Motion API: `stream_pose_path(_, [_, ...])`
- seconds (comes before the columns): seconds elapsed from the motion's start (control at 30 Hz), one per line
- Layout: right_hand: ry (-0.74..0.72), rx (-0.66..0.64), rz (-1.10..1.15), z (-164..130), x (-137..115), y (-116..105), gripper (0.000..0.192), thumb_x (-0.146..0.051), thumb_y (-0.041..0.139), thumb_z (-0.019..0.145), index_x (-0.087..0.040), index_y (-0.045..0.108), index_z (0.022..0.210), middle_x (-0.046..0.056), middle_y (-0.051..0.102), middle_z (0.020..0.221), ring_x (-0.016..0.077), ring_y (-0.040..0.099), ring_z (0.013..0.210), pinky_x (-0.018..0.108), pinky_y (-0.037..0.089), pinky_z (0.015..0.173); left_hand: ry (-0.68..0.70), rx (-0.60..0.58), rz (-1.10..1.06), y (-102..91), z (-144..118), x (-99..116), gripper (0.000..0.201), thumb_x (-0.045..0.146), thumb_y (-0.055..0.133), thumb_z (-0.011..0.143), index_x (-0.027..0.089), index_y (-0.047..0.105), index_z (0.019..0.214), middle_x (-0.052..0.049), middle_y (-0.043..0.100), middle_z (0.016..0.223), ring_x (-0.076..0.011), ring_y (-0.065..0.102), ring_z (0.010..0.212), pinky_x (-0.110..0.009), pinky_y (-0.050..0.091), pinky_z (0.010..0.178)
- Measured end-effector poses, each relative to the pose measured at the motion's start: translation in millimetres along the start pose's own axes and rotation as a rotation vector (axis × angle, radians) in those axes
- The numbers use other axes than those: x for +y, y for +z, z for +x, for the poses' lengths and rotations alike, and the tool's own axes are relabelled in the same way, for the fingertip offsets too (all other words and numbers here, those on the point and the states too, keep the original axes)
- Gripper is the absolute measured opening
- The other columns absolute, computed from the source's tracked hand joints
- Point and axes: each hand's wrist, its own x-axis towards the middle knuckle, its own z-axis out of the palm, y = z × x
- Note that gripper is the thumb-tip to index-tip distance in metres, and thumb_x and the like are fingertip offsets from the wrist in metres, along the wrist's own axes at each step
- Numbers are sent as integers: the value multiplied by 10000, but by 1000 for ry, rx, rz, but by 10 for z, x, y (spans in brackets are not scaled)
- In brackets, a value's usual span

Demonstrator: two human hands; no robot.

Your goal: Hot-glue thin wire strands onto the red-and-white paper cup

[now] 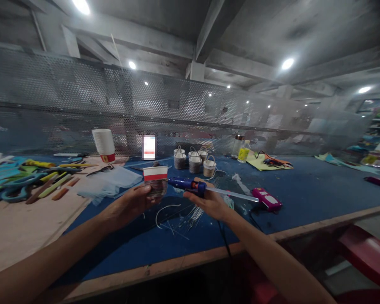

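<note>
The paper cup (155,180), white with a red band under its rim and a darker wrap round its lower half, is held above the blue table (304,198), near the middle of the view. The left hand (136,202) is closed round the cup's lower part from the left, fingers clamped on it, cup upright. Just right of it, the right hand (209,202) is closed on the blue glue gun (190,185), whose nozzle points left and stands at or just short of the cup's right side; contact cannot be told. A clear glue stick (231,194) projects from the back of the gun toward the right, and a dark cord drops from the hand over the near table edge.

Judgement: the step in hand appears to be gluing on the cup's wall, with the nozzle brought up to the work. The next move would call for a steady cup, and fingers kept off the nozzle.

Below the hands lie thin white strands (167,213) on the table. Farther off stand four small wrapped baskets (194,160) with handles. To the far left is a stack of paper cups (104,145), with scissors and coloured strips (34,177) beyond. To the right lies a pink tool (267,199); farther back, two bottles (243,152).
</note>
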Motion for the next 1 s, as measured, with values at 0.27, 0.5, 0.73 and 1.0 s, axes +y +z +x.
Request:
stream_pose_path(0.27, [41,7,55,-6,31,0,439,-581,804,812,-234,545,882,-14,578,789,144,564,683,260,476,613,-16,42,-39,75,-34,43,296,253,735,905,156,796,1178,-140,771,1306,-287,712,1211,-353,563,1041])
stream_pose_path(0.5, [69,2,127,-13,65,6,454,-599,802,809,-232,558,918,12,644,849,145,576,694,244,456,577,-20,15,-43,43,-27,36,321,276,709,920,173,785,1215,-131,757,1339,-286,711,1213,-334,564,1028])
stream_pose_path(0.73, [32,-1,78,-1,41,0,407,-569,786,844,-226,580,915,-15,560,763,123,516,633,236,436,549,-36,17,-41,45,-35,49,340,291,713,918,189,780,1236,-112,767,1322,-277,701,1226,-348,545,1067])
stream_pose_path(1.0, [13,-1,37,4,14,-16,386,-553,766,871,-227,562,908,-5,569,797,126,514,653,241,446,545,-38,17,-85,28,-15,40,346,267,717,907,180,761,1239,-128,768,1312,-273,714,1201,-332,569,1023])
